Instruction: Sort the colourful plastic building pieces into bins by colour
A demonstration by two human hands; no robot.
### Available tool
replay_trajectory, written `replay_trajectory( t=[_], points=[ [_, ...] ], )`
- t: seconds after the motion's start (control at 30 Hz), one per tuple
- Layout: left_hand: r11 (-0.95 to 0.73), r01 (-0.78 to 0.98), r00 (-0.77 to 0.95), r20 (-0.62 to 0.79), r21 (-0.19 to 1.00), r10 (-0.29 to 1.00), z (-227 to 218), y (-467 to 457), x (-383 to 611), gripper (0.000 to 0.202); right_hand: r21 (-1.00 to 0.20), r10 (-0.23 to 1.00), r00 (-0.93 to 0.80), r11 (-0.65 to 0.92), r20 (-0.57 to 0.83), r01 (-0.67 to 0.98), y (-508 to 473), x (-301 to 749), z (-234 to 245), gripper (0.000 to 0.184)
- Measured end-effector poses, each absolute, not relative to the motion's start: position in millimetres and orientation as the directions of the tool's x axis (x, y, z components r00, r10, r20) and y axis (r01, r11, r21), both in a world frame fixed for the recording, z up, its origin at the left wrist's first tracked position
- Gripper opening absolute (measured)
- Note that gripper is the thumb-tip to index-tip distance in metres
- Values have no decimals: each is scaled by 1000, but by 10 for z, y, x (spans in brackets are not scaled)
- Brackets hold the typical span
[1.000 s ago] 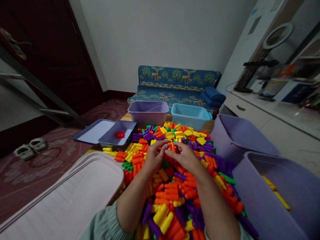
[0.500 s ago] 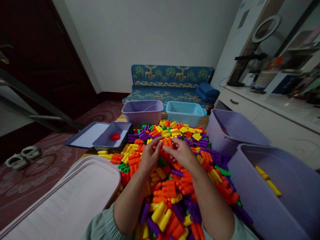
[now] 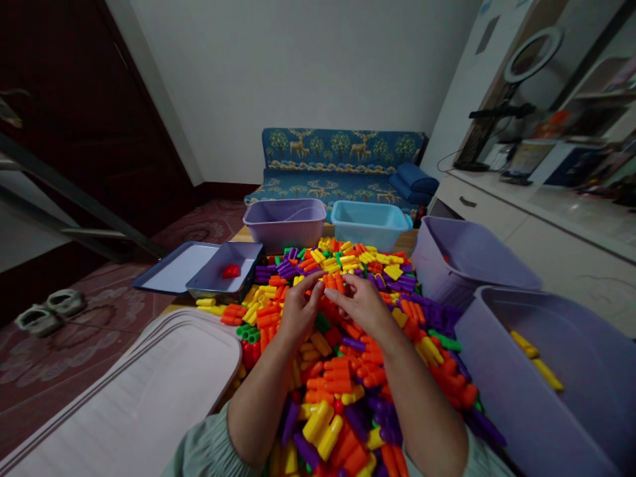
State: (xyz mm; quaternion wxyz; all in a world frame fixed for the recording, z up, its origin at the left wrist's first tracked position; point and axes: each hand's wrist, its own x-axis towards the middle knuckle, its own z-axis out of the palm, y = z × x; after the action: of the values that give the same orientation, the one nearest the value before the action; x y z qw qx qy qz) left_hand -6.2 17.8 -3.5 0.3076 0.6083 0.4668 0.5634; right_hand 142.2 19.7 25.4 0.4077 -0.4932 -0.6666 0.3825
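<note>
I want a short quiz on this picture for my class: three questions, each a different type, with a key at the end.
1. Multiple choice: what colour is the piece between the left hand and the right hand? A) purple B) orange C) green
2. True or false: the open box has red pieces inside.
3. Fill the gap: beyond the heap of pieces, the light-blue tub stands to the ____ of the purple tub, as the person sees it.

Key: 1. B; 2. True; 3. right
</note>
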Motion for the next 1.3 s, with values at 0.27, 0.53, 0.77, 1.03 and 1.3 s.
replay_trajectory(
  t=[0.27,0.53,0.77,1.03,1.3],
  points=[
    [-370,240,-67,396,897,916,-38,174,-66,35,-919,971,-142,229,192,320,197,1398,268,23],
    [-374,246,-59,398,894,915,-53,185,-65,34,-908,978,-151,189,141,374,198,1408,261,23],
    [-358,204,-28,371,911,928,-77,185,-55,34,-950,997,-59,67,51,305,282,1627,340,18],
    [-406,318,49,413,857,909,-115,212,-61,28,-896,871,475,304,123,-325,355,2131,632,24],
    [-436,387,88,439,812,894,-116,211,-79,26,-629,737,639,393,-221,-671,659,2442,917,17]
  ],
)
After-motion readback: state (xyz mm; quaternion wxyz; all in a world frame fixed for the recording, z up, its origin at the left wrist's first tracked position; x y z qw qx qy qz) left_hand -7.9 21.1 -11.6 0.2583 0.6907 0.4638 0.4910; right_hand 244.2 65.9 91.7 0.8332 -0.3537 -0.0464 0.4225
